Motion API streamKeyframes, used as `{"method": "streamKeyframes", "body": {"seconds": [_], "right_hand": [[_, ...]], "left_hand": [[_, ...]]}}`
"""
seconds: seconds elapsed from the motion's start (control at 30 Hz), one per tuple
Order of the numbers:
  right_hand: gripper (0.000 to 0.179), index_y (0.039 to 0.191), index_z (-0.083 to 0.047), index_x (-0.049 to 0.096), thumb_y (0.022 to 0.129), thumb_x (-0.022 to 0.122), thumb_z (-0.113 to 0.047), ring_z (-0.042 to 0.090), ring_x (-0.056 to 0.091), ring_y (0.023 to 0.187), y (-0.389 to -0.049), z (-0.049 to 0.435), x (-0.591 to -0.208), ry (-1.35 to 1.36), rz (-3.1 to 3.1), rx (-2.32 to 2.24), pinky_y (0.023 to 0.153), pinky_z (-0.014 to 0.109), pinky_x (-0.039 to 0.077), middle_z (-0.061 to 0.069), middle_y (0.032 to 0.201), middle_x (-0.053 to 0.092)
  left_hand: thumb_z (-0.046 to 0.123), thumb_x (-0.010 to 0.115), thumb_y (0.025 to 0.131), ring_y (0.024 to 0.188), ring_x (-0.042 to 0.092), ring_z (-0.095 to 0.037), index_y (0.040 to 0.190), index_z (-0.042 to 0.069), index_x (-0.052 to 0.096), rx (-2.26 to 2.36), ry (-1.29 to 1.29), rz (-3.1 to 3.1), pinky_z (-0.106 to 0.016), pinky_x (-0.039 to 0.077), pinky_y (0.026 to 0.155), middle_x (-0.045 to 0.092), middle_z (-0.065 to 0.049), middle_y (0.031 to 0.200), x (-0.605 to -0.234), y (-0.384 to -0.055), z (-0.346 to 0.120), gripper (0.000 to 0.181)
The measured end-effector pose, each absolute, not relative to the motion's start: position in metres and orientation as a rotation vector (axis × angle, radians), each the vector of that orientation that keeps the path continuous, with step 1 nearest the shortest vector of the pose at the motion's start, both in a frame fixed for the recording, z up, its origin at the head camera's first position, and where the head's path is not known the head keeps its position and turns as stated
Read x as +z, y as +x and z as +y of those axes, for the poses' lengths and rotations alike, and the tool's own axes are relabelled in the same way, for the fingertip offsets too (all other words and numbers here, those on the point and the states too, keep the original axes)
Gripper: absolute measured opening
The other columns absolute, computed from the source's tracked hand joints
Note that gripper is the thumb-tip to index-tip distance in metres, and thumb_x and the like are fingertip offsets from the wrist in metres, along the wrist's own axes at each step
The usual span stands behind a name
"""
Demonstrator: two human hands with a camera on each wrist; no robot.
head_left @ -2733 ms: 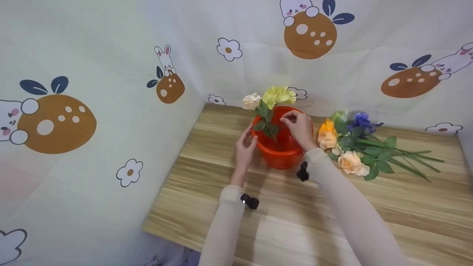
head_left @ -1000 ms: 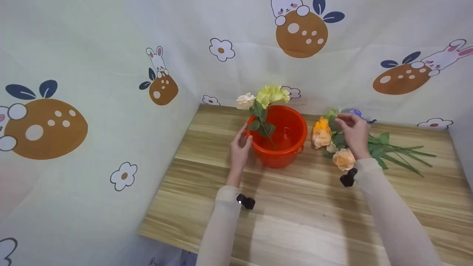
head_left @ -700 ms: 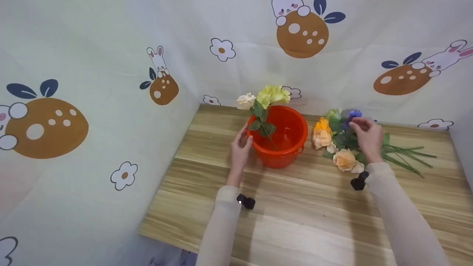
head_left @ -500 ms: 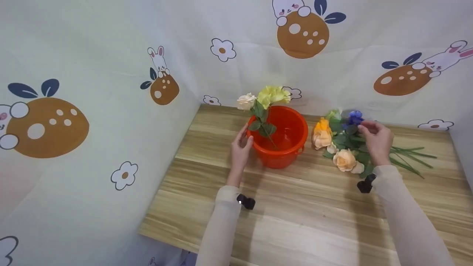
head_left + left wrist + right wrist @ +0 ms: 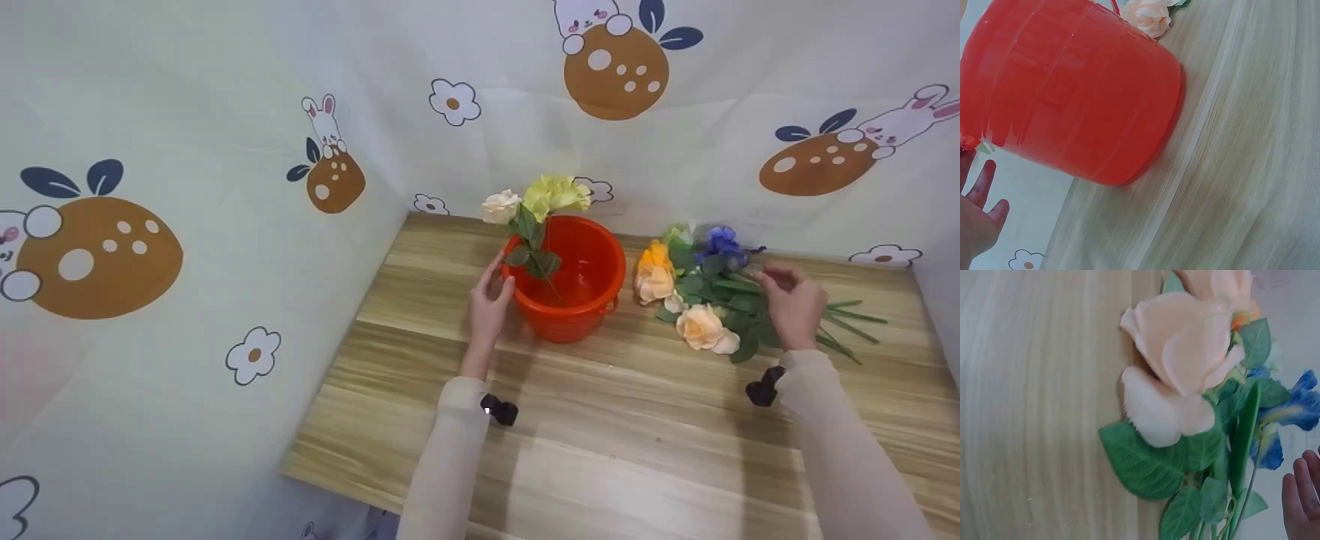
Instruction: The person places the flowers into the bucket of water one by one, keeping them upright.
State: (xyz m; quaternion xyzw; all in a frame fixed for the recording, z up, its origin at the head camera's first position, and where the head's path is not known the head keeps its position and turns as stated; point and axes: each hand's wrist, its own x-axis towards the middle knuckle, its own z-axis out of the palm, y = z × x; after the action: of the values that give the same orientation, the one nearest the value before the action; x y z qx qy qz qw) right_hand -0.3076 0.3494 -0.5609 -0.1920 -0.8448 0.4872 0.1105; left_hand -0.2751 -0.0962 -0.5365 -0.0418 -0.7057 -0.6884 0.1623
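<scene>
My left hand (image 5: 489,304) rests its fingertips at the rim of a red bucket (image 5: 562,324). In the left wrist view the fingers (image 5: 982,185) are extended at the bucket's rim. Inside the bucket lean a cream rose (image 5: 501,207) and a yellow-green flower (image 5: 553,196), with leafy stems. My right hand (image 5: 796,306) hovers over the stems of the flowers lying on the table, thumb and forefinger close together. A blue iris (image 5: 723,246) lies just left of it. In the right wrist view the hand's fingers (image 5: 1304,486) are apart from the petals and leaves.
In the pile on the right are an orange flower (image 5: 655,255), a peach rose (image 5: 700,327) and a pale green flower (image 5: 678,233), their green stems (image 5: 855,328) pointing right. The wooden table (image 5: 600,420) meets printed cloth walls (image 5: 510,97) at the back and left.
My right hand has gone from over the bucket to the flower pile, then slid rightward past the iris to the stems. The left hand stays at the bucket's rim.
</scene>
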Motion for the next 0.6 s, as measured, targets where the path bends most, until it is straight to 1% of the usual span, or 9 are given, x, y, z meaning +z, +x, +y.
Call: {"method": "streamKeyframes", "body": {"seconds": [0.07, 0.17, 0.23, 0.33, 0.4, 0.43, 0.5, 0.57, 0.6], "right_hand": [[0.046, 0.129, -0.004, 0.065, 0.095, 0.066, -0.035, -0.019, 0.049, 0.078, -0.306, 0.353, -0.564, -0.59, -2.497, 1.431, 0.069, 0.008, 0.042, -0.034, 0.082, 0.053], [0.046, 0.132, -0.006, 0.064, 0.096, 0.064, -0.036, -0.019, 0.047, 0.079, -0.303, 0.358, -0.569, -0.622, -2.517, 1.413, 0.072, 0.007, 0.042, -0.02, 0.098, 0.066], [0.046, 0.133, -0.007, 0.063, 0.097, 0.063, -0.036, -0.02, 0.046, 0.079, -0.301, 0.362, -0.572, -0.64, -2.534, 1.391, 0.072, 0.006, 0.041, -0.015, 0.106, 0.067], [0.046, 0.133, -0.007, 0.063, 0.097, 0.062, -0.035, -0.018, 0.045, 0.078, -0.299, 0.368, -0.577, -0.66, -2.561, 1.372, 0.069, 0.006, 0.043, -0.009, 0.11, 0.067], [0.047, 0.134, -0.006, 0.061, 0.098, 0.062, -0.035, -0.017, 0.045, 0.079, -0.297, 0.371, -0.58, -0.673, -2.589, 1.355, 0.067, 0.005, 0.043, -0.002, 0.115, 0.068], [0.047, 0.135, -0.006, 0.061, 0.098, 0.062, -0.035, -0.016, 0.047, 0.082, -0.297, 0.373, -0.582, -0.679, -2.602, 1.346, 0.067, 0.005, 0.043, 0.002, 0.12, 0.069], [0.048, 0.137, -0.006, 0.059, 0.098, 0.061, -0.035, -0.006, 0.058, 0.091, -0.295, 0.375, -0.584, -0.68, -2.634, 1.325, 0.068, 0.005, 0.041, 0.012, 0.132, 0.066], [0.048, 0.138, -0.006, 0.058, 0.099, 0.06, -0.034, 0.004, 0.064, 0.106, -0.293, 0.378, -0.587, -0.673, -2.66, 1.307, 0.07, 0.003, 0.039, 0.016, 0.141, 0.06], [0.048, 0.139, -0.006, 0.058, 0.099, 0.059, -0.034, 0.008, 0.064, 0.111, -0.293, 0.379, -0.588, -0.671, -2.67, 1.306, 0.07, 0.003, 0.04, 0.016, 0.141, 0.059]], "left_hand": [[0.002, 0.063, 0.094, 0.134, 0.051, -0.042, 0.139, -0.008, 0.051, -1.949, -0.127, -2.012, -0.054, 0.039, 0.115, 0.055, -0.026, 0.142, -0.537, -0.275, -0.096, 0.048], [0.002, 0.064, 0.094, 0.134, 0.052, -0.041, 0.139, -0.007, 0.052, -1.938, -0.115, -2.024, -0.054, 0.039, 0.115, 0.055, -0.026, 0.142, -0.537, -0.275, -0.096, 0.048], [0.002, 0.064, 0.094, 0.134, 0.051, -0.041, 0.14, -0.007, 0.052, -1.943, -0.11, -2.024, -0.054, 0.038, 0.116, 0.055, -0.026, 0.142, -0.536, -0.275, -0.096, 0.048], [0.002, 0.063, 0.094, 0.134, 0.052, -0.041, 0.139, -0.008, 0.052, -1.949, -0.115, -2.017, -0.055, 0.038, 0.116, 0.055, -0.026, 0.142, -0.536, -0.275, -0.096, 0.048], [0.002, 0.063, 0.094, 0.133, 0.052, -0.041, 0.139, -0.008, 0.051, -1.955, -0.119, -2.009, -0.054, 0.038, 0.116, 0.055, -0.027, 0.142, -0.536, -0.276, -0.096, 0.048], [0.002, 0.063, 0.094, 0.133, 0.052, -0.041, 0.139, -0.009, 0.051, -1.955, -0.12, -2.008, -0.055, 0.038, 0.116, 0.055, -0.027, 0.141, -0.536, -0.276, -0.096, 0.048], [0.002, 0.063, 0.094, 0.133, 0.052, -0.041, 0.139, -0.009, 0.051, -1.962, -0.115, -2.004, -0.055, 0.038, 0.116, 0.055, -0.027, 0.142, -0.536, -0.276, -0.096, 0.048], [0.001, 0.063, 0.094, 0.134, 0.052, -0.04, 0.139, -0.008, 0.051, -1.967, -0.11, -2.006, -0.054, 0.038, 0.116, 0.055, -0.026, 0.142, -0.536, -0.276, -0.096, 0.048], [0.002, 0.063, 0.094, 0.134, 0.052, -0.04, 0.14, -0.008, 0.051, -1.968, -0.109, -2.008, -0.054, 0.038, 0.116, 0.055, -0.026, 0.142, -0.536, -0.276, -0.096, 0.048]]}}
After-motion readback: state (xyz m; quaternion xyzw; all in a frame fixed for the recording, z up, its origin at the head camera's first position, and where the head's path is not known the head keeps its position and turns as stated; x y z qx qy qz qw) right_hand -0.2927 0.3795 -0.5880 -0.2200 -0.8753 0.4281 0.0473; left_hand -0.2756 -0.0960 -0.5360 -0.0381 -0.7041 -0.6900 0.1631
